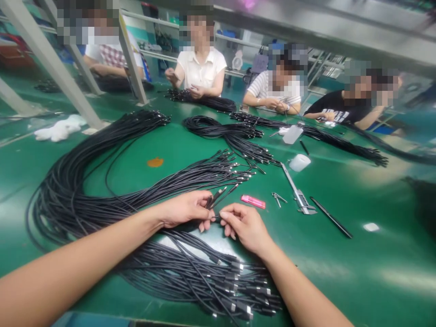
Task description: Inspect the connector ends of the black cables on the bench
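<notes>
From the head view, my left hand [185, 210] was curled around a small bunch of black cable ends [223, 193], fingers closed on them so their metal tips stuck out up and to the right past my knuckles. My right hand [245, 225] sat just beside it, thumb and forefinger pinched together on a single cable tip right where the two hands met; the other fingers were folded under. Both hands hovered over the near bundle of black cables [204, 272], which fanned out toward the table's front edge with its plug ends lying between my forearms. A much larger loop of the same cables [68, 181] swept round to my left and ended in a spray of tips just beyond my left hand. On the green table [357, 272], to the right of my hands, lay a pink lighter [253, 201], then metal tweezers [278, 198], then a caliper [295, 190] and a thin black pen [331, 218] (all well clear of my fingers). Farther off stood a small white cup [299, 162] and a clear plastic bottle [292, 134]. Across the table four other people sat with their own cable bundles, hands on them.
</notes>
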### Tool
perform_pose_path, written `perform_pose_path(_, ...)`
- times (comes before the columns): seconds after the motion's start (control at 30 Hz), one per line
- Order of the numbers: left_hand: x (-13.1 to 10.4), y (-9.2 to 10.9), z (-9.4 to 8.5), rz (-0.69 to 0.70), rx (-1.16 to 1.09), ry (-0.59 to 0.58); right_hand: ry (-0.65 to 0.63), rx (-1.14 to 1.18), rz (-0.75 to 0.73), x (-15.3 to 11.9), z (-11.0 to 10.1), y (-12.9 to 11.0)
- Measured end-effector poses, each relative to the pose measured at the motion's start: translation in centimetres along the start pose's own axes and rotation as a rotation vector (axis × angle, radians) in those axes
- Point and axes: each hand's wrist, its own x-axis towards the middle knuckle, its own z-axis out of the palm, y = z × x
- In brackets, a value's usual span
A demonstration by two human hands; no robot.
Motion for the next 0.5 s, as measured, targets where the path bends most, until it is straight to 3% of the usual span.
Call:
perform_pose_path(0.33,0.1,-0.1,-0.2,0.02,-0.004,0.011,0.059,-0.013,-0.076,-0.1,-0.4,-0.2)
perform_pose_path(0.5,0.1,0.2,0.1,-0.017,-0.013,0.027,0.292,-0.145,-0.091,0.3,-1.2,-0.4)
